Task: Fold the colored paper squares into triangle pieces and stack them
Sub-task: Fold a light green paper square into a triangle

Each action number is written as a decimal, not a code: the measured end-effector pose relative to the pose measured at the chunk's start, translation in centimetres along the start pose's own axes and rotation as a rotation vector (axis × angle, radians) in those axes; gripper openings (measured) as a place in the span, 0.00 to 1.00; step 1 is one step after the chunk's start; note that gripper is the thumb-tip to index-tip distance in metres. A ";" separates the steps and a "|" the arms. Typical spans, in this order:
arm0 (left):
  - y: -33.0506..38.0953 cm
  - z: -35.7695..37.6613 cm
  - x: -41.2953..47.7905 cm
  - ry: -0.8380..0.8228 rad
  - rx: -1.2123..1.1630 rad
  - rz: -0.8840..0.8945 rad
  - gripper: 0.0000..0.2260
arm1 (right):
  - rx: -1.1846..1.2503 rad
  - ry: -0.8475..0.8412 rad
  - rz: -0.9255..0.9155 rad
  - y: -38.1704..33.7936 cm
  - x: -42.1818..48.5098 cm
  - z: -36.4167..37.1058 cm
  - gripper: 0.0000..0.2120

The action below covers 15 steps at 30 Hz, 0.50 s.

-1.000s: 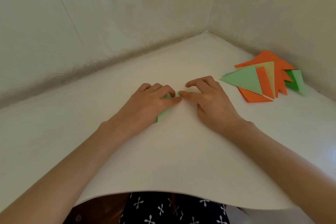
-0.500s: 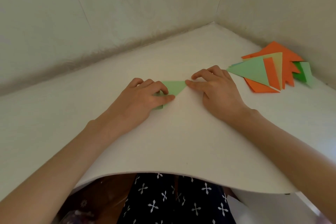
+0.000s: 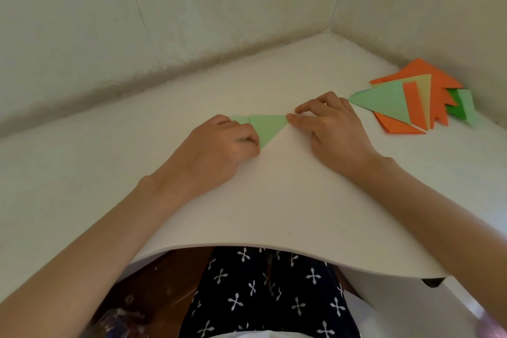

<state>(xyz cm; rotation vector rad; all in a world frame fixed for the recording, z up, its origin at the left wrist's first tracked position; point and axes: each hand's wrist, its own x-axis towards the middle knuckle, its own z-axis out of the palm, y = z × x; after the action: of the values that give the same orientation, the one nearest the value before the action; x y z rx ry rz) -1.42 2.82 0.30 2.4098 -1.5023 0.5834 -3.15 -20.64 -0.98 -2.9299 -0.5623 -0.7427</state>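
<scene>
Pinching the thin green piece (image 3: 267, 127) on the white board (image 3: 274, 200) in a curled left hand (image 3: 219, 145), pressing its tip under the right hand (image 3: 329, 132), fingers unclenched: light, floppy, probably slippery, best pinned at corners.

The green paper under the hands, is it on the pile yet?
No, the green paper lies on the white board, apart from the pile.

A light green paper triangle (image 3: 267, 127) lies flat at centre frame; a fanned stack of orange and green triangles (image 3: 417, 101) lies at the upper right.
</scene>
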 end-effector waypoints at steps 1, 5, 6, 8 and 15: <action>0.3 0.1 0.5 -0.017 0.004 -0.004 0.17 | 0.004 0.000 -0.003 0.0 0.0 0.0 0.23; 0.6 1.1 1.3 -0.085 0.045 -0.127 0.18 | 0.022 -0.001 -0.007 0.0 0.1 0.0 0.25; 0.6 1.4 1.5 -0.087 0.052 -0.161 0.21 | 0.027 -0.004 -0.007 0.0 0.0 0.0 0.25; 0.5 1.8 1.9 -0.090 0.062 -0.183 0.23 | 0.040 -0.006 -0.005 0.0 0.0 0.0 0.26; 0.5 1.1 2.5 -0.169 0.123 -0.135 0.22 | 0.011 0.008 0.011 0.0 0.0 -0.1 0.26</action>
<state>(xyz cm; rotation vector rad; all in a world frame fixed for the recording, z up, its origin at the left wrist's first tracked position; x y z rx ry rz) -0.68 0.15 0.49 2.6899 -1.3881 0.4659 -3.21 -20.68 -0.93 -2.9161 -0.5473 -0.7476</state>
